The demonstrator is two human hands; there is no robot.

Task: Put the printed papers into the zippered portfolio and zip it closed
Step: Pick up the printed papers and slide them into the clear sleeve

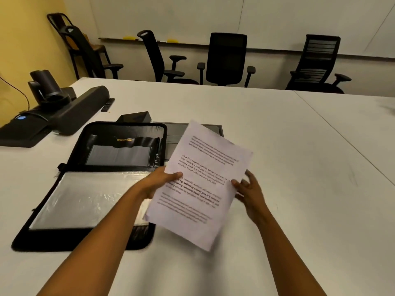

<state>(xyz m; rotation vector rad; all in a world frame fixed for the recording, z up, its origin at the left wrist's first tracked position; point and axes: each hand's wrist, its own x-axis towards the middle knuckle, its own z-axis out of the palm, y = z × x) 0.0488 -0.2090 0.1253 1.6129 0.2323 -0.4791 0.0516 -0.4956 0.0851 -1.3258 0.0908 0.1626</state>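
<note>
A stack of printed papers (pixel 205 182) is held tilted above the table, just right of the portfolio. My left hand (pixel 159 181) pinches the stack's left edge with the thumb on top. My right hand (pixel 249 190) holds the right edge, thumb on the page. The black zippered portfolio (pixel 89 189) lies fully open on the table to the left. Its near half shows a clear plastic sleeve and its far half shows pockets. The papers' lower left corner overlaps the portfolio's right edge.
A black conferencing bar with a camera (pixel 53 112) sits at the far left of the white table (pixel 299 167). A grey recessed panel (pixel 173 133) and a small black box (pixel 135 117) lie behind the portfolio. Office chairs (pixel 226 58) line the far side.
</note>
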